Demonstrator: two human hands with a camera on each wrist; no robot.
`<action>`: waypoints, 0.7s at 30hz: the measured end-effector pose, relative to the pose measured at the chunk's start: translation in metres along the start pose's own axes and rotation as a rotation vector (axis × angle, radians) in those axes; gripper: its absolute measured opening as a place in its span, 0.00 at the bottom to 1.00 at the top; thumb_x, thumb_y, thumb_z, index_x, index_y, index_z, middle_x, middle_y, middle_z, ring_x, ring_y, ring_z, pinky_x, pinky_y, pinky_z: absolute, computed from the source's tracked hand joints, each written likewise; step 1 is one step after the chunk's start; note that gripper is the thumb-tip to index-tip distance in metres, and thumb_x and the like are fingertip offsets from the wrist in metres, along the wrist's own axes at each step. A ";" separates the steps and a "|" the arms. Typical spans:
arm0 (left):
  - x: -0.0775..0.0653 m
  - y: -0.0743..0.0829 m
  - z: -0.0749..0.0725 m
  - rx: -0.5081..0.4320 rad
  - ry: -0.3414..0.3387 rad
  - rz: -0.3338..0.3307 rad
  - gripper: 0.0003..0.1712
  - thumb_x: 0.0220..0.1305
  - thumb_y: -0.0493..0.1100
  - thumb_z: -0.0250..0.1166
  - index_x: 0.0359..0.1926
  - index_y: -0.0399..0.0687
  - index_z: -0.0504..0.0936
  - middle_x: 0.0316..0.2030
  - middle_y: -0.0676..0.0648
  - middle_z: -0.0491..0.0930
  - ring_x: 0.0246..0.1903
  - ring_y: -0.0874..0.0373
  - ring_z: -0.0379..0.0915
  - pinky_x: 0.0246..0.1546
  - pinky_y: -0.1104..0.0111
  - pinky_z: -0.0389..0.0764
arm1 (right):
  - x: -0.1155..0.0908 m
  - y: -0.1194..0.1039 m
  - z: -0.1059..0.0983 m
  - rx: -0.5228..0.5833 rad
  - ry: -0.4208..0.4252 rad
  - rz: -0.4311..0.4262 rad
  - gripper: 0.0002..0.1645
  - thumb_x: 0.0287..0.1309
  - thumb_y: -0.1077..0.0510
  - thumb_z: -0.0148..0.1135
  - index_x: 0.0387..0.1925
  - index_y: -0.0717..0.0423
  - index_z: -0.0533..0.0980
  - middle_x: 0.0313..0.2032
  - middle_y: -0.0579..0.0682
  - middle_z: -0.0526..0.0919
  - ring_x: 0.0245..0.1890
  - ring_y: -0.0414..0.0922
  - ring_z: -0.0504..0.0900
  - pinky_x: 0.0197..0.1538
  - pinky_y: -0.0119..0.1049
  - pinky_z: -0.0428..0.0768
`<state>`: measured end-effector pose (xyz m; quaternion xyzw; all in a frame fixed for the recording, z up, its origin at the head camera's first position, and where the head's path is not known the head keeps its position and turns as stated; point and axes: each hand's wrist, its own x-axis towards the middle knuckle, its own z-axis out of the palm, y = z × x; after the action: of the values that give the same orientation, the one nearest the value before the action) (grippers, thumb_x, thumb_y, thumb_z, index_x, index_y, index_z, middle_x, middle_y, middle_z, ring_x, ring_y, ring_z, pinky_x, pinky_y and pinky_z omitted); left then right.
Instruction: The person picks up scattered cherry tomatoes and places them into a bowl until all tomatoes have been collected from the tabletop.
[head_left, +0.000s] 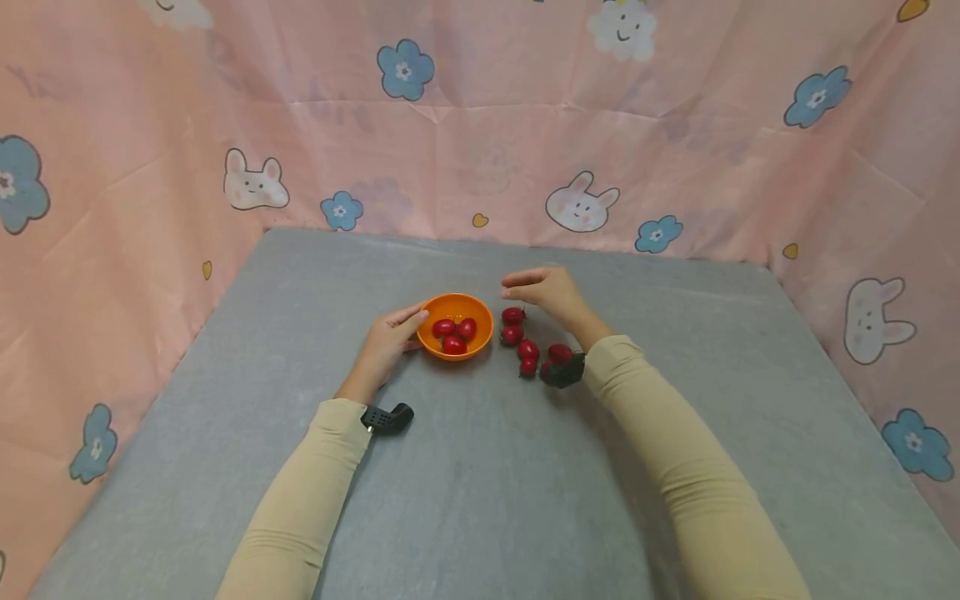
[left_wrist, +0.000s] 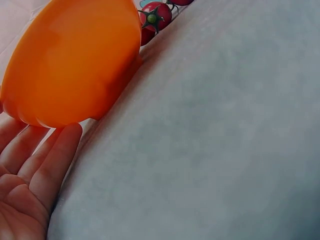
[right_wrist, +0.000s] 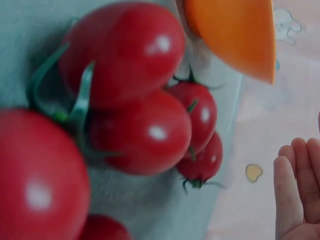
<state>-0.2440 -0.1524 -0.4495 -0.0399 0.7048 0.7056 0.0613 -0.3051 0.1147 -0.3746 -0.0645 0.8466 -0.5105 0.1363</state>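
An orange bowl [head_left: 455, 357] stands on the grey tabletop with three small red cherry tomatoes [head_left: 454, 345] inside. My left hand [head_left: 386, 342] holds it from the left, thumb on the rim and fingers against the outer side. In the left wrist view those fingers [left_wrist: 57, 160] touch the bowl's underside. To the right of the bowl lie several loose cherry tomatoes [head_left: 528, 350] with green stems. Above and behind them hovers my right hand [head_left: 553, 293], its fingers extended toward the bowl. Nothing shows between the right fingers [right_wrist: 287, 187].
Dark wrist cameras sit on the left wrist [head_left: 387, 418] and on the right wrist [head_left: 564, 372], the latter partly covering a tomato in the head view. A pink patterned curtain [head_left: 450, 158] hangs around the back and sides of the grey table [head_left: 480, 483].
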 end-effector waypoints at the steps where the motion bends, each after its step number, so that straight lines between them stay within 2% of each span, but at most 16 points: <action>1: 0.000 0.000 0.000 0.002 -0.001 0.001 0.26 0.72 0.49 0.60 0.67 0.45 0.74 0.67 0.45 0.73 0.63 0.50 0.72 0.46 0.72 0.85 | 0.001 0.002 -0.001 0.012 0.000 0.003 0.24 0.58 0.51 0.71 0.55 0.55 0.82 0.59 0.53 0.82 0.59 0.48 0.78 0.67 0.45 0.74; 11: 0.000 0.000 0.000 0.008 -0.004 0.002 0.27 0.72 0.50 0.60 0.67 0.45 0.75 0.67 0.45 0.73 0.64 0.50 0.72 0.49 0.69 0.84 | 0.004 0.015 -0.009 0.117 0.010 0.039 0.23 0.61 0.57 0.68 0.57 0.61 0.80 0.59 0.58 0.81 0.55 0.46 0.80 0.67 0.41 0.75; 16: 0.000 0.000 0.000 0.012 0.000 -0.006 0.27 0.72 0.50 0.60 0.67 0.46 0.75 0.67 0.45 0.73 0.64 0.50 0.72 0.51 0.67 0.84 | 0.006 0.018 -0.011 0.121 0.007 0.054 0.23 0.61 0.58 0.68 0.57 0.62 0.80 0.58 0.59 0.82 0.57 0.46 0.80 0.67 0.41 0.75; 21: -0.001 0.000 0.000 0.000 0.002 0.004 0.26 0.72 0.49 0.61 0.66 0.45 0.75 0.67 0.45 0.74 0.63 0.50 0.72 0.49 0.68 0.85 | 0.007 0.019 -0.011 0.093 0.002 0.105 0.24 0.62 0.57 0.68 0.58 0.60 0.79 0.60 0.58 0.81 0.61 0.49 0.77 0.70 0.43 0.72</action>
<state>-0.2430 -0.1521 -0.4491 -0.0393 0.7048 0.7058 0.0592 -0.3141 0.1312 -0.3874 -0.0131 0.8244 -0.5413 0.1650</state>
